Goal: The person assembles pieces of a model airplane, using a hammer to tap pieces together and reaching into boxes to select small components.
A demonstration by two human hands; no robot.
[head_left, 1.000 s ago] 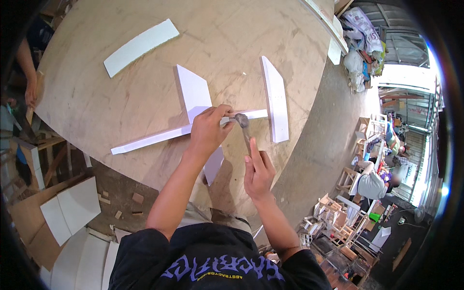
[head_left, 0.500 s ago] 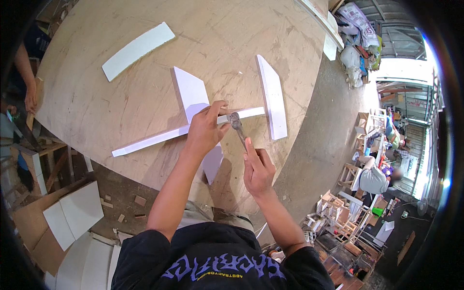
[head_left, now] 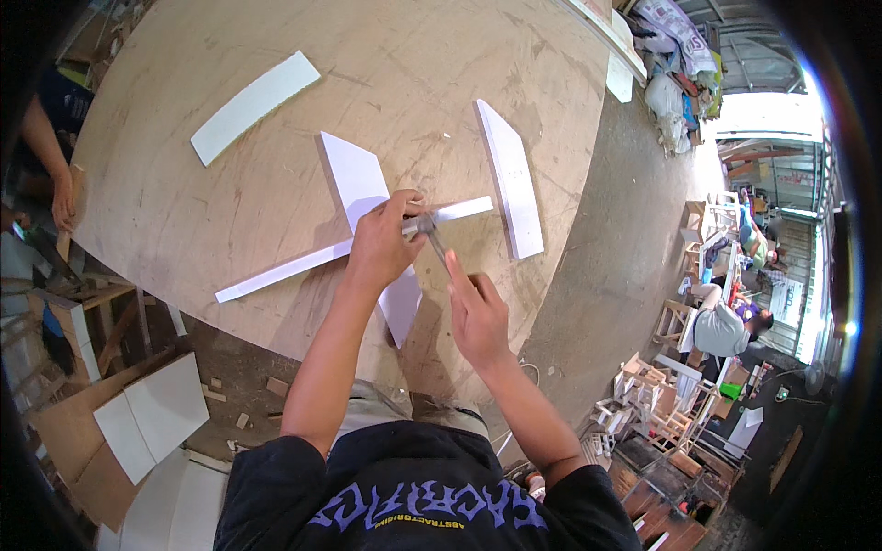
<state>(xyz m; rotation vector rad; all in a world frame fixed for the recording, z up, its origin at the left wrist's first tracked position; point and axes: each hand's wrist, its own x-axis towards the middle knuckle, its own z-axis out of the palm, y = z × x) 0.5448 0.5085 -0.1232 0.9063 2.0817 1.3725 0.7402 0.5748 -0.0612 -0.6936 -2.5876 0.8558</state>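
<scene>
A long white strip (head_left: 285, 272) lies crosswise over a wide white board (head_left: 401, 308) with slanted ends, the two forming a cross. My left hand (head_left: 378, 243) is closed over the strip where they meet, thumb and forefinger curled about it; whether a nail is between them I cannot make out. In my right hand (head_left: 480, 321) is a hammer (head_left: 436, 244), gripped by its handle with the forefinger stretched along it. Its head is at the fingertips of my left hand, just over the strip. Beyond the strip's right end lies another white board (head_left: 516, 188) with slanted ends.
A curved white piece (head_left: 253, 106) rests at the far left of the plywood table (head_left: 230, 202). Another person's hand (head_left: 64, 197) is at the table's left edge. White panels (head_left: 165, 409) lean at lower left. Stacked wooden frames (head_left: 652, 395) and seated people are off to the right.
The hammer and my right hand have moved left, bringing the head to my left fingertips. My left hand keeps its place on the strip. The whole view has shifted slightly.
</scene>
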